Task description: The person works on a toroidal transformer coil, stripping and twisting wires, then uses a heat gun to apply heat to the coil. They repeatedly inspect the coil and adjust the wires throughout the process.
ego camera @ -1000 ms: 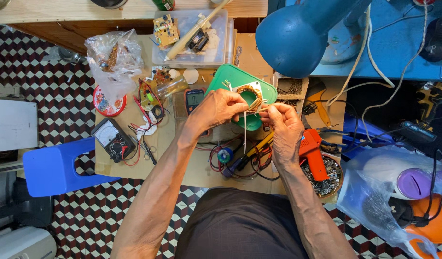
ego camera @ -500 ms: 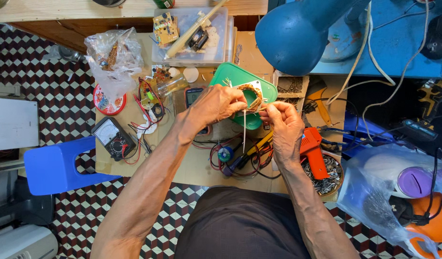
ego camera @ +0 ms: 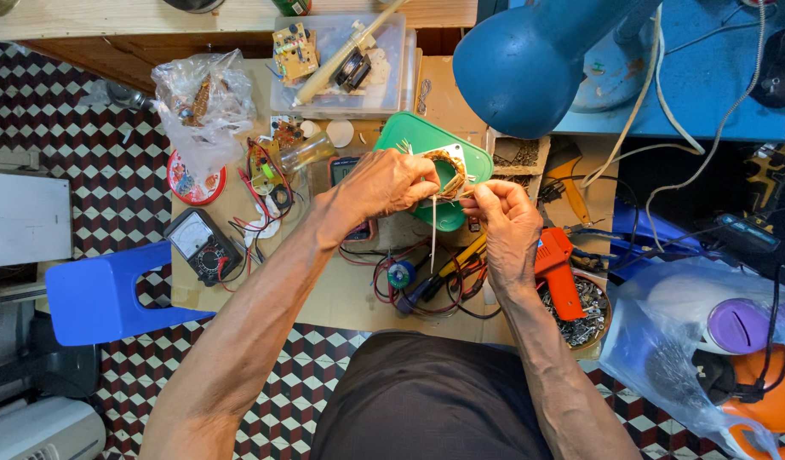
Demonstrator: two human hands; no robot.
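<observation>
My left hand (ego camera: 391, 183) grips a small square frame wound with copper-coloured wire (ego camera: 449, 162), held above a green plastic lid (ego camera: 409, 136). My right hand (ego camera: 505, 217) pinches the frame's right edge between thumb and fingers. A thin pale strip or wire (ego camera: 432, 234) hangs straight down between both hands. Both hands hover over the cardboard-covered work table (ego camera: 341, 294).
A blue lamp head (ego camera: 529, 64) hangs at the upper right. On the table lie an orange glue gun (ego camera: 558, 273), an analogue multimeter (ego camera: 201, 243), tangled red and black leads (ego camera: 426, 281), a bowl of screws (ego camera: 588, 307), a clear parts box (ego camera: 350, 60) and a plastic bag (ego camera: 201, 102). A blue stool (ego camera: 103, 294) stands left.
My hands stay close together on the wound frame; the left hand has shifted slightly over it and the frame has turned a little. Nothing else moved.
</observation>
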